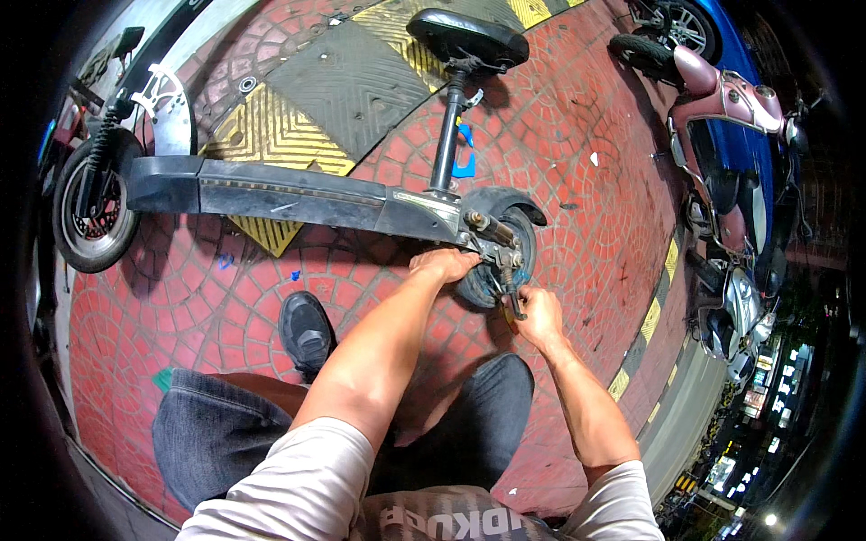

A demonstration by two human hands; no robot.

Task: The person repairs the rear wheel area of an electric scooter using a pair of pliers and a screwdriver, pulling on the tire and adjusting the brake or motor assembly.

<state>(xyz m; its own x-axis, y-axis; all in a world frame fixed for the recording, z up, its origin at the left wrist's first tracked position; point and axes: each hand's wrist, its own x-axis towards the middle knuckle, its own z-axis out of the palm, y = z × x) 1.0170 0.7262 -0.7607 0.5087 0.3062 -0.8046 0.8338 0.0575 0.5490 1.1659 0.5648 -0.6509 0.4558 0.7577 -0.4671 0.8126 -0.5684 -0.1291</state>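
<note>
A black electric scooter (289, 196) stands across the paving, with a seat (465, 38) on a post above its deck. My left hand (442, 264) grips the metal rear bracket (487, 252) beside the rear wheel (474, 293), fingertips partly hidden. My right hand (534, 314) is closed at the lower right of that wheel, around what looks like a small yellowish tool, mostly hidden by my fingers, next to a dark upright rod (511, 287). A spring shock (490, 225) sits above the bracket.
Red paving (595, 243) carries yellow and black ramp mats (334, 90). A blue object (465, 158) lies behind the seat post. Parked pink and silver scooters (726, 108) line the right side. My knees and shoe (307, 329) are below the scooter.
</note>
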